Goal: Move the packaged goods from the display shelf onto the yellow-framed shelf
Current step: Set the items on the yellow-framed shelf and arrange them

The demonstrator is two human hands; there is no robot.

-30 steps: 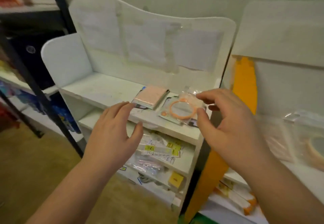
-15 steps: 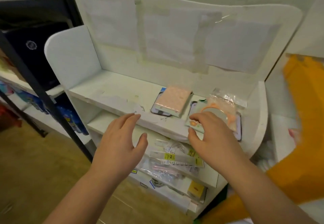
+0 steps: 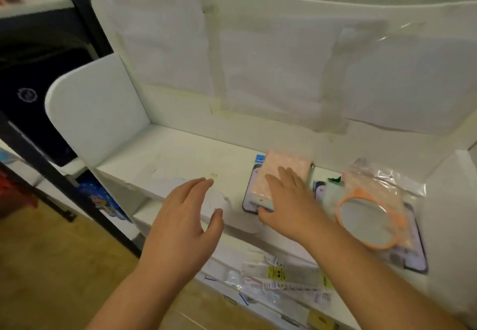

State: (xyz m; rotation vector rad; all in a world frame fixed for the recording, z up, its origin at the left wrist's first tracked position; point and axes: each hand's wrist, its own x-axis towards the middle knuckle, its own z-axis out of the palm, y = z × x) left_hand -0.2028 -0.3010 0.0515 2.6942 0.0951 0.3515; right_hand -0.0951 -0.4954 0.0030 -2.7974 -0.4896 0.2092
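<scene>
Right hand (image 3: 286, 200) is on the pink packet (image 3: 273, 174) at frame centre: fingers spread flat over its top, thumb hooked at the near left corner. Looks like a grip being set, not a clamp yet — I can't tell if the thumb is under the edge or just against it.

Left hand (image 3: 180, 223) hovers lower left of centre, fingers relaxed and apart, touching nothing. It sits well apart from the packet, over the bare part of the top board of the display shelf (image 3: 165, 159).

Key relation: the pink packet lies with its long axis running from the near edge toward the back panel, tilted slightly right. It rests on a dark-edged flat pack (image 3: 249, 195), so the lift has to take the top one only or both together. The right hand is clearly the nearer one and approaches along that long axis from the near end.

Just right of it, the bagged orange ring mirror (image 3: 366, 216) lies on another flat pack, close beside the right wrist — a sideways sweep could drag its loose bag.

More packaged goods (image 3: 284, 275) sit on the lower tier at bottom centre. The yellow-framed shelf is not in view here, so the carry direction can't be read from this frame.
</scene>
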